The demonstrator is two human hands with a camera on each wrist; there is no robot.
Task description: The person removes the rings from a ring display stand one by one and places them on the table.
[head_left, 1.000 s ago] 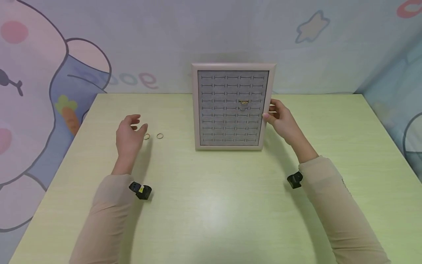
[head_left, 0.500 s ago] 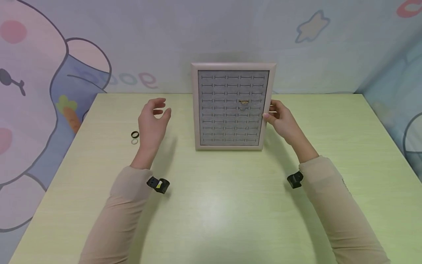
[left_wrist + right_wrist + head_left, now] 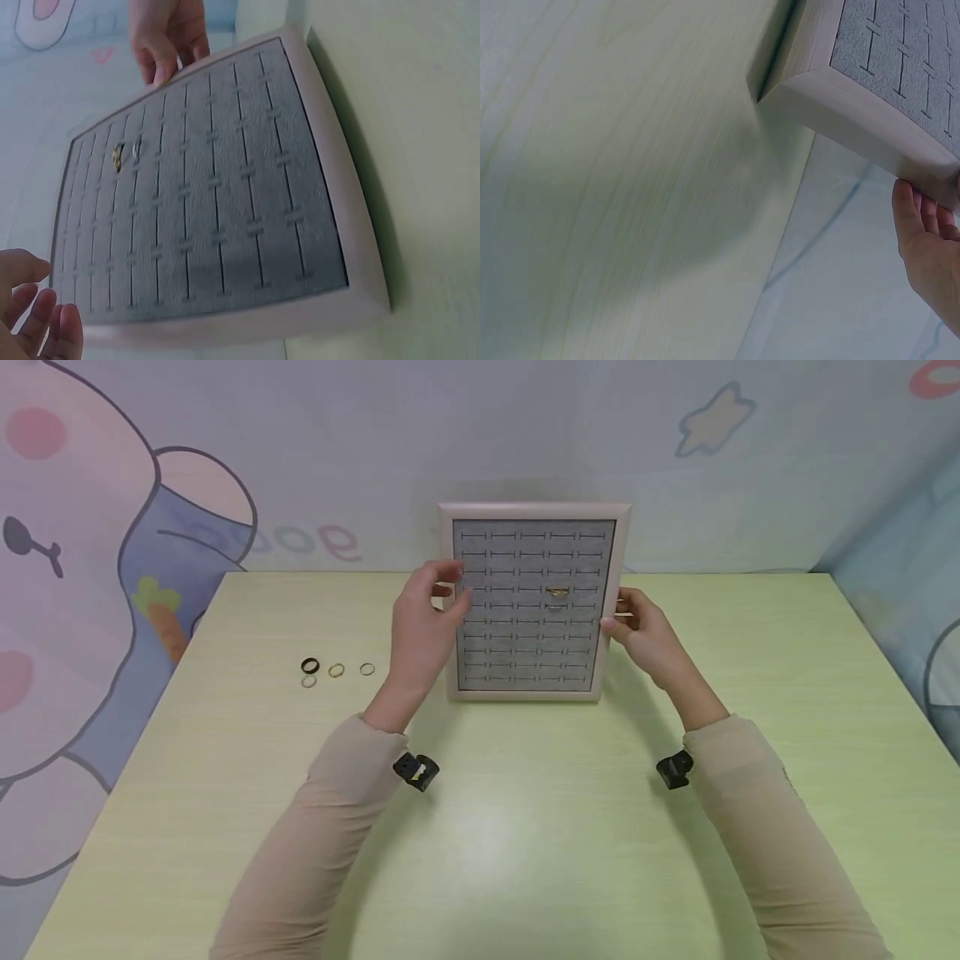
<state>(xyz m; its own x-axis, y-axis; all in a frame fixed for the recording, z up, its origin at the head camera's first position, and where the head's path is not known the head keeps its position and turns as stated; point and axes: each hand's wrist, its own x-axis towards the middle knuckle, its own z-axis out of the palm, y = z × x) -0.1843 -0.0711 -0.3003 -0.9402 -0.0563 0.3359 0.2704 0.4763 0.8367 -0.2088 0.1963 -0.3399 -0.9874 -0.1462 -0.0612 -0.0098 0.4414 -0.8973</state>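
Your left grip (image 3: 422,631) is loosely parted, nothing visible in it. Just beyond its fingertips stands the pale pink rectangular frame (image 3: 525,696) with slotted grey fabric panel (image 3: 525,629); your right grip (image 3: 647,632) pinches its far edge. Slackening there, or a left-hand bump, could topple it.

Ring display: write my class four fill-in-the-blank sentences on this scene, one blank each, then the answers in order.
The person's ____ hand grips the pale-framed, rectangular grey ring display.
The head view shows ____ small, round loose rings lying on the pale yellow-green tabletop.
The darkest loose ring is coloured ____.
In the head view, the display's gold-coloured ring sits directly ____ its silver-coloured ring.
Missing words: right; four; black; above.
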